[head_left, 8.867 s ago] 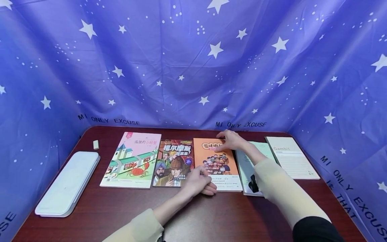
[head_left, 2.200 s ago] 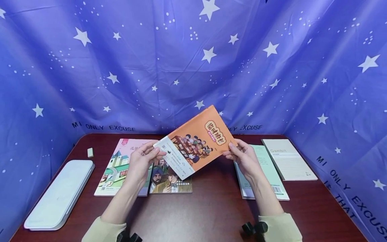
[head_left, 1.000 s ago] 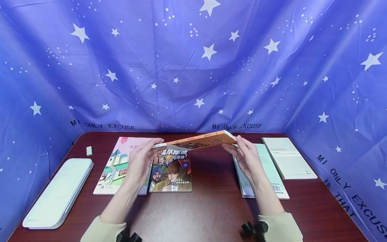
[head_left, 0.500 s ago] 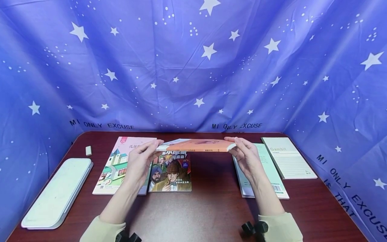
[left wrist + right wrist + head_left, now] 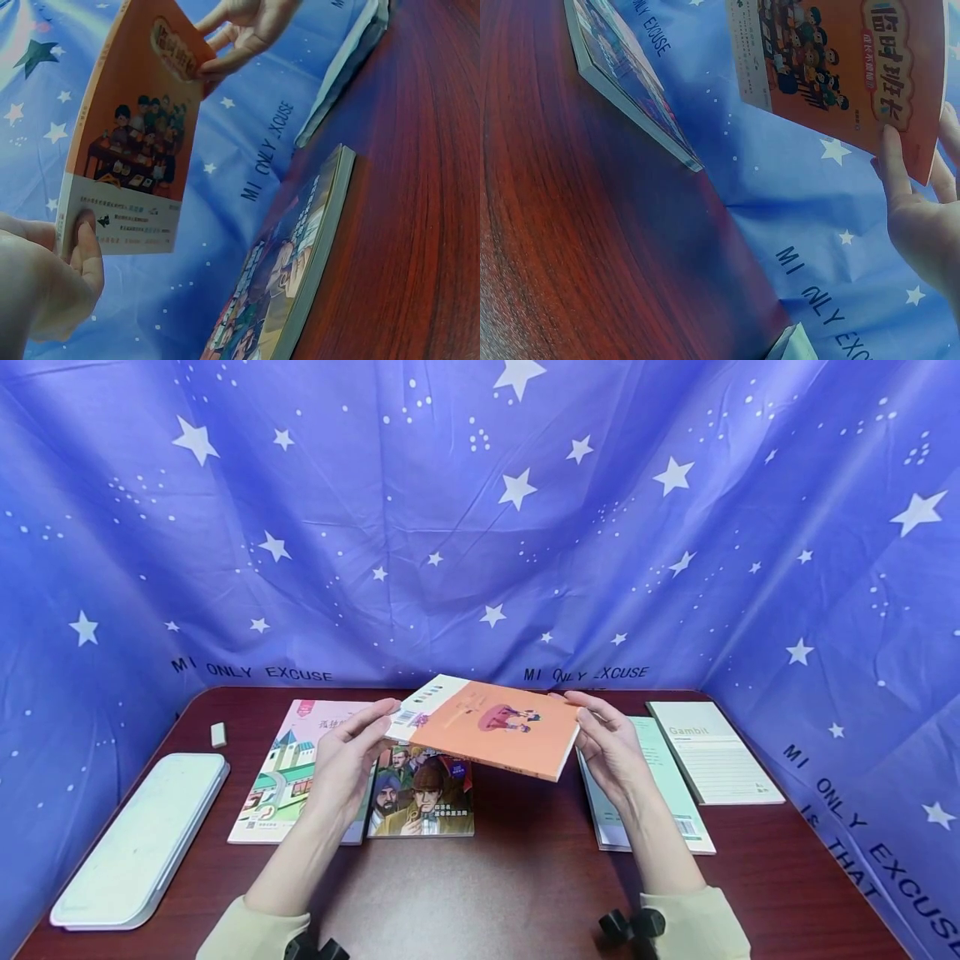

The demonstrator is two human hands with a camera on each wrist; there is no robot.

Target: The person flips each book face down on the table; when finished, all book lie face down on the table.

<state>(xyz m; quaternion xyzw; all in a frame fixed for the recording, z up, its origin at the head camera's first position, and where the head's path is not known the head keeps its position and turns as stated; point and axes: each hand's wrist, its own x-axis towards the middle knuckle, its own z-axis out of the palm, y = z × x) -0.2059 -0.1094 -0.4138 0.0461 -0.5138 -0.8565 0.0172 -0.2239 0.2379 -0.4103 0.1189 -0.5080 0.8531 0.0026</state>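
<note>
Between both hands an orange book (image 5: 487,722) hangs tilted above the table, its back cover with a white strip turned up in the head view. My left hand (image 5: 345,760) pinches the white end, and my right hand (image 5: 611,747) grips the orange end. From below, the left wrist view shows the front cover of the orange book (image 5: 142,127), with a thumb of the left hand (image 5: 56,277) on its white band. In the right wrist view, fingers of the right hand (image 5: 922,217) hold the corner near the title. A detective comic book (image 5: 423,797) lies partly hidden beneath it.
On the dark red table (image 5: 480,893), a pink crab picture book (image 5: 277,793) lies left of the comic. Farther left are a white case (image 5: 142,839) and a small eraser (image 5: 217,735). A pale green book (image 5: 660,793) and a Gambit notebook (image 5: 716,752) lie at right.
The orange book was lifted from the row on the table. Both hands have since turned it over, so its back cover rather than its front faces up. The other books stay put.
</note>
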